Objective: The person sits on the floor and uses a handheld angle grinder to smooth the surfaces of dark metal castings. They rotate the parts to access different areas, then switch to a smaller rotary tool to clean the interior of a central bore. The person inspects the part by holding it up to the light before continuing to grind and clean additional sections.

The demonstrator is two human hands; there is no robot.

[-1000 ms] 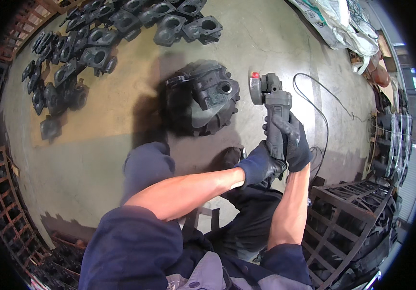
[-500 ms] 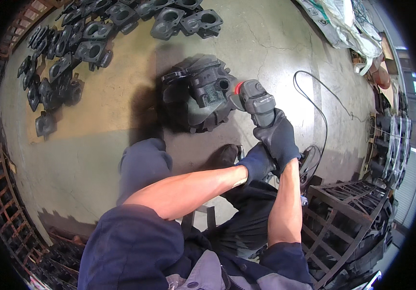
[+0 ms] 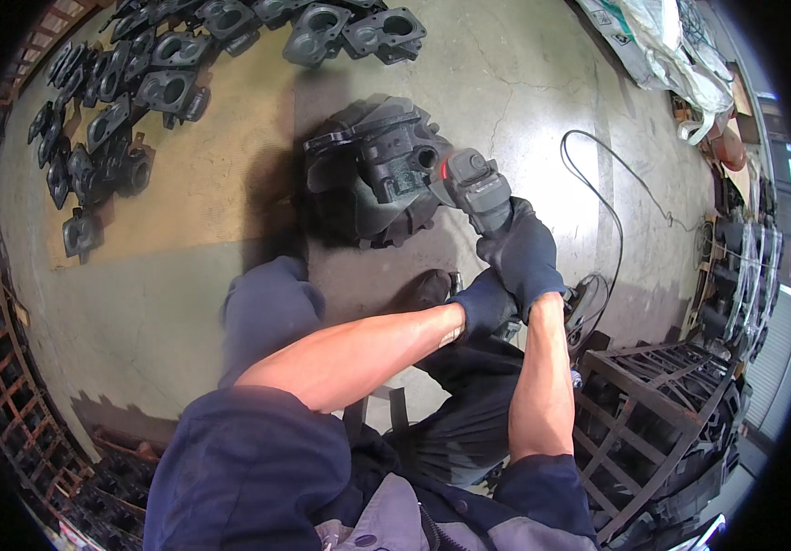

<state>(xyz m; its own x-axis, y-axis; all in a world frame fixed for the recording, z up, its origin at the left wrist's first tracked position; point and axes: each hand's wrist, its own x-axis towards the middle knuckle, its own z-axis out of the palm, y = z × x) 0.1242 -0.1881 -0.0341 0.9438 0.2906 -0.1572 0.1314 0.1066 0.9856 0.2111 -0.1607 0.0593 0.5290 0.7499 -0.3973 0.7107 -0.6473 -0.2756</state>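
Observation:
An angle grinder (image 3: 480,191) with a red ring near its head is held in both my gloved hands. My right hand (image 3: 526,253) wraps round its body just behind the head. Lower down, my left hand (image 3: 485,303) is closed at the rear of the tool, partly hidden behind the right. The grinder's head meets the right side of a dark cast-metal housing (image 3: 391,170), beside a round hole in it. That housing stands on the floor in front of my feet. Whether the disc touches the metal cannot be made out.
Several dark flanged castings (image 3: 173,90) lie grouped at the far left. A black cable (image 3: 618,220) loops over the floor on the right. Metal mesh crates stand at the near right (image 3: 644,418) and left (image 3: 19,395). White plastic sacks (image 3: 666,55) lie at the far right.
The grinder and both hands have shifted slightly left, the tool's head coming closer to the housing's round hole. My view has also moved a little. Both hands keep their hold.

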